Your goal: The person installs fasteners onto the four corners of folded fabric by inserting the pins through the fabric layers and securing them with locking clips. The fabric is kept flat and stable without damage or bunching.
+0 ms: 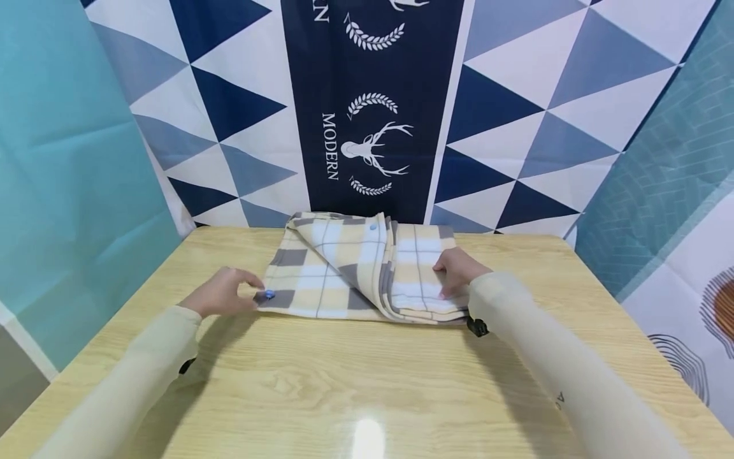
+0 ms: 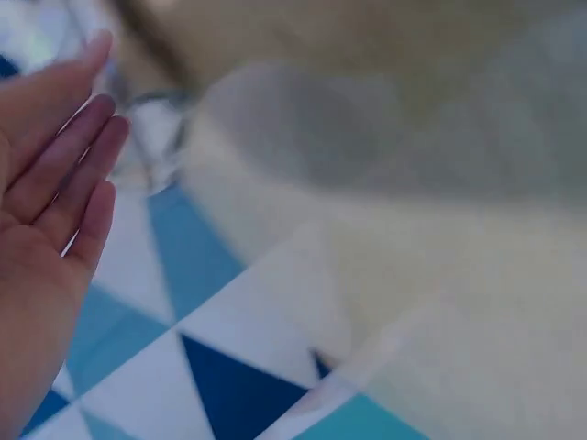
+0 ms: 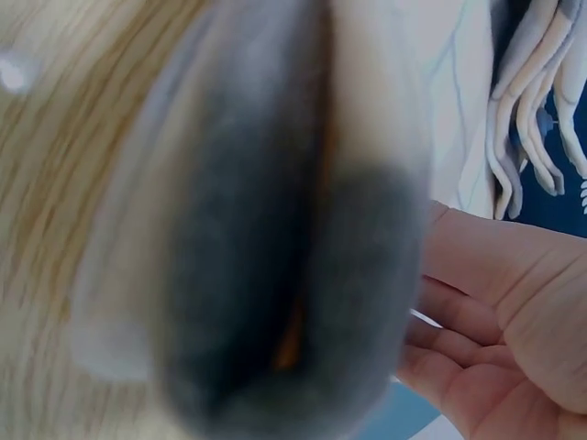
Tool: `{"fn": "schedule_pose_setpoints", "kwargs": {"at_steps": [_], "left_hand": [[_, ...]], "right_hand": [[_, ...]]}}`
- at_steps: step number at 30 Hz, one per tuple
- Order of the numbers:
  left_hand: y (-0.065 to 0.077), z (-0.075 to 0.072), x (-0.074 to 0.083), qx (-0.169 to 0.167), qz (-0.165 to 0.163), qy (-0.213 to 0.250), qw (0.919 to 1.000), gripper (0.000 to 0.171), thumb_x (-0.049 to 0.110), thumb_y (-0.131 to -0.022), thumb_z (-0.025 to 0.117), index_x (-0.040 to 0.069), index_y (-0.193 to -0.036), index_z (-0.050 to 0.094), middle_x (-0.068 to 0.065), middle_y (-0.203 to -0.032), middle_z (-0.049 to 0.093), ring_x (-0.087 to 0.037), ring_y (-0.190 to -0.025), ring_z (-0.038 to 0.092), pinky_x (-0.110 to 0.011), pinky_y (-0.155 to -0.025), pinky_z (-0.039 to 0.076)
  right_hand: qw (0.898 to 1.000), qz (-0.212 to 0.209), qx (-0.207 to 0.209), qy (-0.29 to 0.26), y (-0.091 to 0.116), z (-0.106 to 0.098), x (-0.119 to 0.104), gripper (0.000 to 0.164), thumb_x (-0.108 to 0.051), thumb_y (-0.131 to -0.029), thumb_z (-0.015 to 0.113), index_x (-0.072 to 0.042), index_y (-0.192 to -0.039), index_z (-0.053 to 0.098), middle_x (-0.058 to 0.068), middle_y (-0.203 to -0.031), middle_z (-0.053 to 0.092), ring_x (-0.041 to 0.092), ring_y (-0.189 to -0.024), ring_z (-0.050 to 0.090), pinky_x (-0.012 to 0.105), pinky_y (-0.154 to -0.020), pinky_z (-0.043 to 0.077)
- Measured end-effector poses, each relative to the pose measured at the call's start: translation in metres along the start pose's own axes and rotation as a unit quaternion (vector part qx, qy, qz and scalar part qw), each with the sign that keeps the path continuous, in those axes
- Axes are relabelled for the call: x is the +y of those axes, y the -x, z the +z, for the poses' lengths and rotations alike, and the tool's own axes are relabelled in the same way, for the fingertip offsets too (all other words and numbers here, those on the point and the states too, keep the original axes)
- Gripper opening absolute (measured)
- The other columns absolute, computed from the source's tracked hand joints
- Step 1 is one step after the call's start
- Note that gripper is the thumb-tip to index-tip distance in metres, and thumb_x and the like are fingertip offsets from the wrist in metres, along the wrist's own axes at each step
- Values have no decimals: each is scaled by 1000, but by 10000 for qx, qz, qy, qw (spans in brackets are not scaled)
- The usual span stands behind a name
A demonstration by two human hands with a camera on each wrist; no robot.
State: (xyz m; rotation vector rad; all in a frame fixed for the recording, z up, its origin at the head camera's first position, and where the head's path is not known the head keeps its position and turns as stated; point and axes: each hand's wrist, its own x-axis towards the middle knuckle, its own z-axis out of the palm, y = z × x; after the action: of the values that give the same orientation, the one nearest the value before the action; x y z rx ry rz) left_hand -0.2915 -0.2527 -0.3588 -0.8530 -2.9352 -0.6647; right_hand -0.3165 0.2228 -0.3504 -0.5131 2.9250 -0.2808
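A plaid fleece blanket (image 1: pixel 327 268) in cream, white and grey lies folded on the table, with a diagonal flap over its middle and a folded stack at its right. At its front left corner, beside a blue button (image 1: pixel 269 294), my left hand (image 1: pixel 226 292) pinches the edge between thumb and fingertips. The left wrist view shows the other fingers (image 2: pixel 87 151) of that hand stretched out. My right hand (image 1: pixel 455 274) rests on the right part of the blanket, thumb and index finger apart. In the right wrist view a blurred blanket fold (image 3: pixel 367 275) partly hides its fingers.
The light wooden table (image 1: pixel 321 389) extends in front of the blanket. Behind it hangs a cloth (image 1: pixel 367 95) with triangles and a dark deer panel. Teal cloth (image 1: pixel 80 159) hangs at the left, and another patterned cloth (image 1: pixel 659 191) at the right.
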Motion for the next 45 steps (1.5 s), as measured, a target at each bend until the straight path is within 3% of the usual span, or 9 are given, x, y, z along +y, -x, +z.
{"fn": "schedule_pose_setpoints", "kwargs": {"at_steps": [3,4,9,16,21,25,30,39,45], "left_hand": [[-21,-21,11,398,-107,111,9991,35,12,-81,74,0,-114,67,-21,-115,68,-39,-109,61,-56,-98,47],[-31,-28,16,540,-68,168,9984,35,12,-82,74,0,-115,66,-21,-116,67,-39,-110,61,-56,-98,46],[-93,-45,49,808,399,114,9959,33,12,-84,71,-1,-114,66,-21,-116,68,-37,-109,62,-50,-99,48],[-189,-19,100,257,816,-494,9951,36,6,-87,66,0,-122,62,-15,-127,64,-31,-121,57,-40,-107,45],[-230,13,121,-16,720,-1180,9904,43,-8,-88,52,5,-128,59,-9,-135,60,-25,-130,52,-33,-113,39],[-244,40,122,-215,847,-1530,9844,44,-9,-91,51,7,-131,57,-8,-137,58,-24,-129,52,-32,-112,40],[-250,57,113,-264,784,-1375,9870,42,-9,-92,48,11,-128,60,-5,-135,60,-23,-129,52,-31,-112,40],[-241,50,110,173,610,-601,9962,22,-2,-93,53,9,-104,69,-6,-116,68,-21,-113,59,-30,-103,47],[-228,38,112,598,1195,-483,9898,16,-2,-90,57,6,-96,69,-8,-104,71,-22,-103,62,-32,-96,49]], "right_hand": [[9998,173,-88,95,-1,0,-2,31,-16,-64,89,-1,-84,69,5,-78,54,16,-73,41,28,-68,38],[9996,199,-147,149,-2,1,-2,31,-16,-64,88,-2,-78,65,6,-76,50,16,-73,41,28,-67,37],[9990,280,-224,268,-7,-2,-3,42,-17,-63,89,0,-97,73,12,-94,65,17,-81,48,29,-74,47],[9987,313,-128,389,-14,-9,5,50,-19,-59,92,-1,-102,73,5,-82,60,15,-76,43,27,-70,43],[9992,267,-162,254,-19,-3,-3,37,-16,-59,91,-3,-89,73,5,-80,56,16,-75,42,28,-69,41],[9985,536,-116,-4,-16,7,-9,55,-14,-58,91,-3,-109,72,11,-106,71,21,-94,59,32,-89,52],[9968,770,-34,-191,-9,14,-14,70,-15,-58,92,-3,-120,64,17,-124,65,33,-117,59,41,-103,49],[9963,832,16,-196,-9,11,-16,69,-13,-57,92,-2,-120,64,17,-123,65,33,-117,59,42,-104,47],[9943,1028,28,-272,-7,10,-7,70,-14,-59,91,-3,-122,62,17,-127,63,33,-117,58,43,-104,47]]}}
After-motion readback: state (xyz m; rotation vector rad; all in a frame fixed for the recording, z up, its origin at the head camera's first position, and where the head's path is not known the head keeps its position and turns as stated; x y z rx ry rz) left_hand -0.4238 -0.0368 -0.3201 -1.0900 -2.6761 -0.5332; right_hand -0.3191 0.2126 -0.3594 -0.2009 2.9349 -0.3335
